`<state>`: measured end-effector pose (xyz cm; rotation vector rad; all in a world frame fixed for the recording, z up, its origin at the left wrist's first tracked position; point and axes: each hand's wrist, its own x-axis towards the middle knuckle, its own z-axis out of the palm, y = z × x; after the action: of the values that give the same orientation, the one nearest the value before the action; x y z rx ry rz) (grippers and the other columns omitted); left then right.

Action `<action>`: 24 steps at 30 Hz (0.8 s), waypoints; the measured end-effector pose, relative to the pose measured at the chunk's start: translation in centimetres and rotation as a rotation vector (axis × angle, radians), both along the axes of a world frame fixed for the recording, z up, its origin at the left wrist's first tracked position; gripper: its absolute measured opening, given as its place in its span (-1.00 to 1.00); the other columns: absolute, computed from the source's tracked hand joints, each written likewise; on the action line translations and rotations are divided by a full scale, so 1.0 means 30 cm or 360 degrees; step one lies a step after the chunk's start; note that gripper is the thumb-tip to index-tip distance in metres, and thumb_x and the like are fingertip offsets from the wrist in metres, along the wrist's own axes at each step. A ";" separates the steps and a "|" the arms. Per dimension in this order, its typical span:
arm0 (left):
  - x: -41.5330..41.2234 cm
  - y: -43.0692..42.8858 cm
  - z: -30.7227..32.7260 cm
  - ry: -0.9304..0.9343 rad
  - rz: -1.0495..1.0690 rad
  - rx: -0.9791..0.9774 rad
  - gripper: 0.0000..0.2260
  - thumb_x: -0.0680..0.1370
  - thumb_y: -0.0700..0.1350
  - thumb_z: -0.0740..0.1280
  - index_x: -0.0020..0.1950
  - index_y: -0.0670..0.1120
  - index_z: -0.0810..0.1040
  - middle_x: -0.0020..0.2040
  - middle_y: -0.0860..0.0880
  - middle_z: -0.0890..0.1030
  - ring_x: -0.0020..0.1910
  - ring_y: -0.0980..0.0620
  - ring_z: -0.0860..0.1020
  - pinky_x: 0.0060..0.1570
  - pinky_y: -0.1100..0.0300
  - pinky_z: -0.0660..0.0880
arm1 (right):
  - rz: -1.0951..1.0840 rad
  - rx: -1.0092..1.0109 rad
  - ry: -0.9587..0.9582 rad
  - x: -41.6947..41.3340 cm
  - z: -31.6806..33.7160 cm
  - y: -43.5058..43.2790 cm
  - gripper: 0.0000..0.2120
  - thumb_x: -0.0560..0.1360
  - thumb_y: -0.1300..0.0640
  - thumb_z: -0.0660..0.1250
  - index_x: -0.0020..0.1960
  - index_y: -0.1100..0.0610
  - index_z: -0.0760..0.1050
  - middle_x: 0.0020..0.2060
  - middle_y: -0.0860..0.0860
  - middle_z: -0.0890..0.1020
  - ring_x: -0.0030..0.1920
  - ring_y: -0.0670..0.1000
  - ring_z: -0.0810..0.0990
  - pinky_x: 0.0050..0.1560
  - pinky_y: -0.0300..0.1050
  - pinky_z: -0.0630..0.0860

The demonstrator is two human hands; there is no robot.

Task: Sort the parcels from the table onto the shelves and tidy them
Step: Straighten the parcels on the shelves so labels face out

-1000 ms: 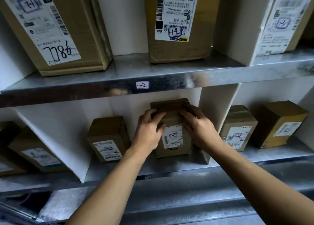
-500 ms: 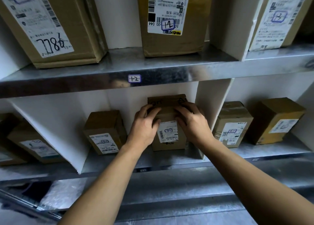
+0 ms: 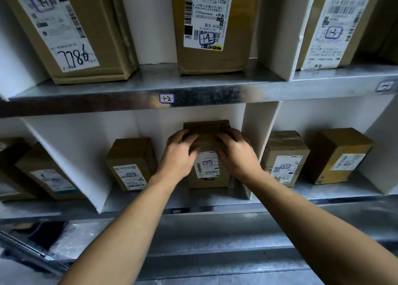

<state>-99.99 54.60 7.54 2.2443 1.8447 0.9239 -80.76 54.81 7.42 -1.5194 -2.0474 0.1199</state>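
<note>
A small brown cardboard parcel (image 3: 207, 172) with a white label stands on the lower metal shelf (image 3: 193, 200), in the compartment under the tag "1-2" (image 3: 166, 98). My left hand (image 3: 179, 155) grips its upper left side, fingers curled over the top edge. My right hand (image 3: 237, 155) grips the upper right side the same way. The parcel's label faces me between my hands. A second small parcel (image 3: 131, 164) stands to its left in the same compartment.
White dividers (image 3: 256, 134) split the shelves into compartments. Two small parcels (image 3: 284, 158) (image 3: 338, 155) stand in the right compartment and others (image 3: 47, 175) in the left one. Three large boxes (image 3: 69, 30) (image 3: 211, 26) (image 3: 336, 24) stand on the upper shelf.
Both hands stay on the same parcel, which sits slightly deeper on the shelf. The view has shifted a little, so the shelves appear lower in the picture.
</note>
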 end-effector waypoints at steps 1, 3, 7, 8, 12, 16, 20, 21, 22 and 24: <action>-0.003 -0.012 0.008 -0.0020 0.0018 0.0002 -0.59 0.58 -0.03 0.32 0.43 0.01 0.44 0.45 -0.08 0.35 0.41 -0.11 0.33 0.41 0.07 0.25 | -0.0010 0.0019 -0.0036 0.002 0.008 -0.011 -0.57 0.59 0.00 0.31 0.43 0.02 0.42 0.42 0.10 0.38 0.40 0.24 0.34 0.24 0.17 0.49; -0.016 -0.046 0.014 -0.0053 0.0055 0.0041 -0.59 0.59 0.00 0.30 0.45 0.03 0.42 0.43 -0.07 0.38 0.40 -0.11 0.34 0.39 0.02 0.28 | -0.0039 0.0062 -0.0095 0.006 0.018 -0.039 -0.57 0.59 -0.01 0.31 0.44 0.01 0.41 0.41 0.10 0.39 0.37 0.24 0.34 0.21 0.20 0.49; -0.036 -0.127 0.007 -0.0008 0.0057 0.0175 -0.63 0.60 -0.03 0.30 0.41 -0.03 0.47 0.32 -0.09 0.48 0.30 -0.11 0.39 0.28 0.01 0.35 | -0.0020 0.0274 -0.0268 0.011 0.004 -0.110 -0.66 0.56 -0.03 0.29 0.28 0.09 0.50 0.15 0.14 0.54 0.06 0.27 0.51 -0.06 0.14 0.55; -0.039 -0.145 0.002 0.0026 0.0043 0.0182 -0.63 0.60 -0.03 0.30 0.40 -0.04 0.47 0.29 -0.09 0.49 0.28 -0.10 0.41 0.25 0.01 0.38 | -0.0018 0.0314 -0.0288 0.014 -0.007 -0.128 -0.69 0.56 -0.04 0.27 0.22 0.10 0.51 0.08 0.13 0.55 0.01 0.25 0.51 -0.11 0.10 0.54; -0.049 -0.212 -0.030 0.0180 -0.0028 0.0150 -0.63 0.60 -0.01 0.28 0.40 -0.04 0.46 0.26 -0.03 0.49 0.24 -0.04 0.42 0.22 0.01 0.42 | -0.0034 0.0371 -0.0327 0.027 -0.041 -0.201 -0.71 0.57 -0.05 0.19 0.12 0.11 0.54 0.05 0.08 0.58 0.04 0.19 0.53 -0.14 0.04 0.52; -0.049 -0.281 -0.037 0.0294 -0.0043 0.0132 -0.60 0.59 0.02 0.28 0.42 -0.01 0.42 0.27 -0.01 0.49 0.25 -0.03 0.42 0.22 0.01 0.39 | -0.0054 0.0329 -0.0400 0.046 -0.056 -0.281 -0.71 0.58 -0.05 0.20 0.15 0.10 0.53 0.11 0.09 0.59 0.09 0.20 0.54 -0.13 0.05 0.54; -0.027 -0.369 -0.036 0.0372 -0.0087 0.0083 -0.59 0.59 0.04 0.27 0.44 0.02 0.40 0.30 0.00 0.48 0.27 -0.03 0.41 0.21 0.03 0.37 | -0.0187 0.0169 -0.0491 0.078 -0.072 -0.399 -0.71 0.58 -0.04 0.28 0.24 0.06 0.51 0.14 0.08 0.58 0.14 0.21 0.54 -0.04 0.09 0.56; -0.018 -0.388 -0.040 0.0382 -0.0100 0.0071 -0.59 0.59 0.04 0.27 0.44 0.03 0.39 0.31 0.01 0.47 0.28 -0.03 0.40 0.21 0.03 0.37 | -0.0208 0.0160 -0.0502 0.089 -0.074 -0.431 -0.71 0.57 -0.03 0.32 0.24 0.07 0.52 0.13 0.10 0.58 0.14 0.22 0.55 -0.04 0.10 0.57; -0.008 -0.404 -0.044 0.0395 -0.0117 0.0057 -0.59 0.59 0.05 0.26 0.44 0.04 0.38 0.32 0.01 0.46 0.29 -0.03 0.39 0.22 0.03 0.36 | -0.0226 0.0146 -0.0515 0.102 -0.075 -0.462 -0.70 0.56 -0.02 0.34 0.23 0.08 0.52 0.13 0.12 0.58 0.13 0.23 0.56 -0.04 0.12 0.57; 0.021 -0.431 -0.053 0.0414 -0.0150 0.0029 -0.59 0.60 0.06 0.24 0.45 0.05 0.37 0.35 0.01 0.44 0.31 -0.03 0.37 0.25 0.02 0.34 | -0.0277 0.0090 -0.0573 0.129 -0.075 -0.520 -0.68 0.56 -0.03 0.34 0.26 0.08 0.51 0.14 0.13 0.58 0.15 0.23 0.55 -0.02 0.11 0.57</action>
<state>-99.37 41.67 5.94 2.5418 1.8113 0.6635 -76.88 39.22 5.16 -1.7763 -2.1514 -0.2968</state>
